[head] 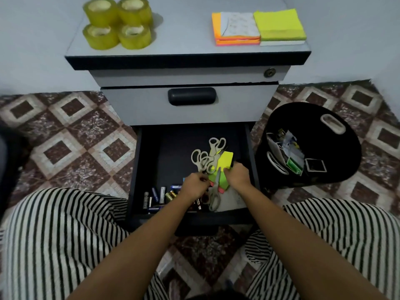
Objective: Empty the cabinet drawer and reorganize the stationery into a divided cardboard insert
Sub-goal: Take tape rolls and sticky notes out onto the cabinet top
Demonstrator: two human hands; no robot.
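While the person is sitting in striped trousers (65,234), both arms are reaching into the open drawer (164,148). Batteries (160,195) are lying at its near left. The left hand (195,185) is gripping a bunch of scissors (207,159) by the blades. Close beside it, the right hand (237,175) is clutching a yellow sticky-note pad (225,162). Farther right, a black bin (337,169) is standing on the floor. Beyond, tape rolls (118,22) and sticky-note stacks (257,26) are sitting on the cabinet's tabletop (184,40).

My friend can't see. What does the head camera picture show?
Two hands reach into an open drawer: the left hand grips scissors, the right hand holds a yellow sticky pad. Four tape rolls sit on the cabinet.
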